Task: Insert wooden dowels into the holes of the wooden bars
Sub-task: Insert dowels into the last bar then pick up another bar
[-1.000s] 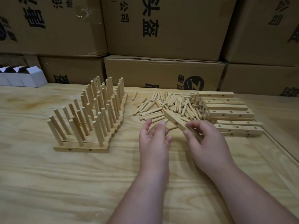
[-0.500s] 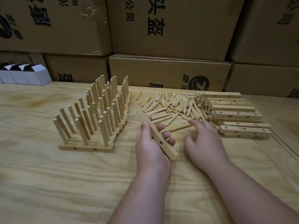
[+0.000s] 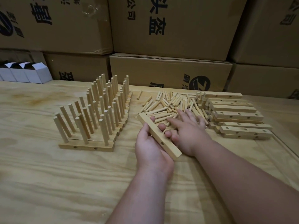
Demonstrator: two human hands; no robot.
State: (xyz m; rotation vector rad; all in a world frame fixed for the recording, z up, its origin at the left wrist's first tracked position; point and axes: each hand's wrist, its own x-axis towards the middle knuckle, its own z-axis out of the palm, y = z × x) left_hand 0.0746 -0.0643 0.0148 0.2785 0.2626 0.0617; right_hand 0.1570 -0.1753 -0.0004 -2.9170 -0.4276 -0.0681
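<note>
Holding one wooden bar in the left hand, near the middle of the table. Long, thin, pale and square-edged, that bar, tilted from 10 o'clock down to 4 o'clock. One small round hole seen on its side. Gripped with the thumb on the left edge and curled fingers wrapped under, tips poking out on the right edge.

Just at 2 o'clock from the bar, the right hand, fingers spread flat and resting on the loose dowels. Not plainly pinching any dowel; the underside of the hand is hidden.

Short, round, pale little sticks, those loose dowels, lying in a messy heap at 12 o'clock from the hands. Too many and too mixed up to count. One dowel lying alone at the left edge of the heap.

At 3 o'clock from the heap, a stack of empty bars, about eight or so in view, some with three dark holes showing on top. Exact number hard to tell.

At 9 o'clock from the hands, finished bars side by side in rows, with dowels standing up and leaning a bit. Nearest row with four dowels. Full count hard to tell, rows hiding each other.

At 12 o'clock, far back, big brown cardboard boxes with dark print. At 10 o'clock, three small white boxes.
</note>
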